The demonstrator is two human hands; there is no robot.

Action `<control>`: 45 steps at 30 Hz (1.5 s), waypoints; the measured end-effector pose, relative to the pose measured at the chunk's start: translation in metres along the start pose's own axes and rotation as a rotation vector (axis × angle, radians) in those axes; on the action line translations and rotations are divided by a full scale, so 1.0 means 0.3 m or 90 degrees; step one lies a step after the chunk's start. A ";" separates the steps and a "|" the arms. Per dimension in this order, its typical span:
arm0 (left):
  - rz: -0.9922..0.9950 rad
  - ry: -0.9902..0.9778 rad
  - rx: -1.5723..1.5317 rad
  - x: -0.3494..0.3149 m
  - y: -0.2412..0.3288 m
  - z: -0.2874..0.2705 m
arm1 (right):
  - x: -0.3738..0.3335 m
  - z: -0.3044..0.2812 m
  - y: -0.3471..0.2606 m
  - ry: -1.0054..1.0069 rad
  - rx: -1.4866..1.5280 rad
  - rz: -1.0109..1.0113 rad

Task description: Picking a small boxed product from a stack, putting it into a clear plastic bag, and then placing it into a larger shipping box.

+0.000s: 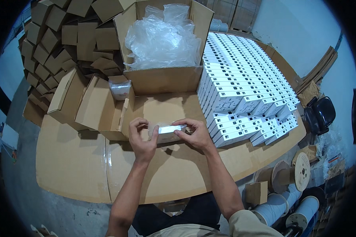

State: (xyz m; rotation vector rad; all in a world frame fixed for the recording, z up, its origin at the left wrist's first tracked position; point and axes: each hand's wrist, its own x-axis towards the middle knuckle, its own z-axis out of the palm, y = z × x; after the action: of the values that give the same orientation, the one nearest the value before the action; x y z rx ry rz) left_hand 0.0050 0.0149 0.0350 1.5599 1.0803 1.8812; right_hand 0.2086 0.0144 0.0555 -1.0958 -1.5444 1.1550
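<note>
Over the middle of the cardboard-covered table (158, 181), a small white box (170, 129) is held between my two hands. Clear plastic, apparently a bag, shows around its left end. My left hand (143, 138) is closed on that end, thumb in front and fingers curled behind. At the other end, my right hand (195, 134) pinches the box between thumb and fingers. The underside of the box is hidden.
Behind my hands stands an open carton of clear plastic bags (162, 43). White boxes (241, 94) are stacked at the right. Open cartons (95, 102) stand at left, one holding a bagged item (120, 90). Empty cartons (75, 35) pile behind; spools (302, 168) lie at lower right.
</note>
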 end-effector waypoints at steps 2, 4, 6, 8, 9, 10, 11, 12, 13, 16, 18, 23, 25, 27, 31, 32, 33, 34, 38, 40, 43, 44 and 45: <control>0.205 0.040 0.209 -0.003 0.036 -0.014 | -0.001 -0.008 -0.004 -0.004 -0.020 0.004; 0.377 -0.169 0.330 -0.004 0.062 -0.040 | -0.003 -0.006 -0.015 -0.003 -0.011 0.000; 0.370 -0.200 0.347 -0.009 0.057 -0.028 | -0.005 -0.004 -0.013 -0.004 -0.002 -0.003; 0.366 -0.232 0.359 -0.009 0.053 -0.015 | -0.003 -0.010 -0.001 0.000 -0.025 -0.039; 0.348 -0.220 0.357 -0.008 0.052 -0.011 | -0.003 -0.012 0.000 0.002 -0.026 -0.040; 0.329 -0.208 0.357 -0.008 0.051 -0.011 | -0.002 -0.006 -0.004 -0.002 -0.018 -0.035; 0.329 -0.209 0.358 -0.008 0.047 -0.013 | -0.001 -0.002 -0.006 -0.007 -0.009 -0.029; 0.298 -0.207 0.333 -0.007 0.040 -0.015 | 0.000 -0.002 -0.003 -0.007 -0.008 -0.029; 0.266 -0.205 0.306 -0.005 0.036 -0.013 | 0.001 -0.007 0.003 -0.005 -0.019 -0.033; 0.194 -0.197 0.229 0.003 0.043 -0.008 | 0.002 -0.008 0.005 -0.002 -0.025 -0.027; 0.153 -0.205 0.195 0.006 0.041 -0.009 | 0.001 -0.006 0.007 -0.003 -0.019 -0.018; 0.002 -0.227 0.098 -0.003 -0.003 -0.024 | 0.001 -0.006 -0.015 -0.005 -0.044 0.031; -0.107 -0.219 0.016 -0.016 -0.014 -0.025 | 0.004 -0.019 -0.009 -0.002 -0.084 -0.043; -0.145 -0.230 -0.022 -0.017 -0.012 -0.018 | 0.005 -0.038 -0.014 0.004 -0.125 -0.117; -0.183 -0.235 -0.052 -0.015 -0.027 -0.028 | 0.022 -0.037 -0.058 -0.052 -0.270 -0.150; -0.181 -0.235 -0.053 -0.015 -0.025 -0.028 | 0.025 -0.040 -0.067 -0.066 -0.324 -0.167; -0.193 -0.242 -0.036 -0.015 -0.022 -0.029 | 0.027 -0.039 -0.077 -0.066 -0.325 -0.168; -0.205 -0.250 -0.017 -0.014 -0.020 -0.030 | 0.031 -0.036 -0.084 -0.084 -0.338 -0.176; -0.181 -0.241 -0.016 -0.018 -0.018 -0.026 | 0.043 -0.037 -0.089 -0.108 -0.389 -0.178; -0.221 -0.293 0.085 -0.024 -0.012 -0.037 | 0.043 -0.031 -0.083 -0.095 -0.393 -0.191; -0.195 -0.247 0.148 -0.076 -0.022 -0.039 | 0.049 -0.028 -0.060 -0.057 -0.386 -0.195; -0.194 -0.244 0.151 -0.092 -0.017 -0.053 | 0.051 -0.027 -0.057 -0.032 -0.374 -0.187; -0.129 -0.269 0.253 -0.109 -0.007 -0.069 | 0.053 -0.026 -0.058 -0.035 -0.372 -0.190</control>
State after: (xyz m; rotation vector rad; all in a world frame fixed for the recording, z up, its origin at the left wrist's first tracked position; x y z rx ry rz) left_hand -0.0071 -0.0146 0.0130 1.8684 1.3990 1.1771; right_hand 0.2103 0.0281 0.0760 -1.1486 -2.0771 0.5421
